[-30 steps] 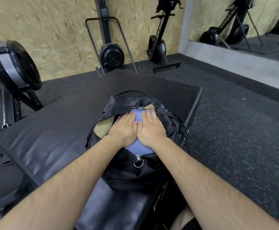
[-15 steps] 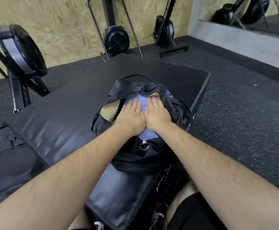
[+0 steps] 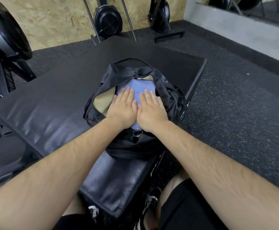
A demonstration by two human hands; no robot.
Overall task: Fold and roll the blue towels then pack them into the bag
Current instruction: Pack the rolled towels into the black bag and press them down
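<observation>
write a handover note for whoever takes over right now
Left hand: flat, fingers straight, pressing on the blue towel.
Right hand: the same, right beside the left.
The towel lies inside the open black duffel bag, which sits on the black padded platform.
Done: towel packed in the bag.
Left: lift both hands away; no other towel shows outside the bag.
</observation>
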